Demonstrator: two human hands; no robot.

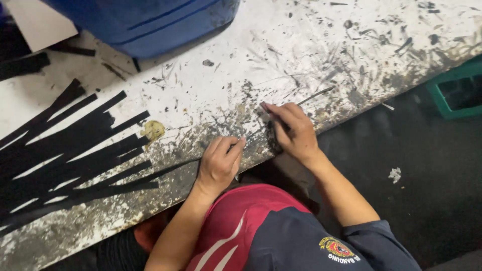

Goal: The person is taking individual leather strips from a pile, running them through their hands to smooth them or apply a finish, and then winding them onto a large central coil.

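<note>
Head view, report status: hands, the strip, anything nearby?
Left hand curled at the table edge, pinching a thin dark strip. Right hand pressing it flat. Black strips piled left; blue container behind.

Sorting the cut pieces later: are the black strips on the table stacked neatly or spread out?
Spread out. The black strips lie flat on the table, fanned and overlapping at differing angles, with white gaps between them.
</note>
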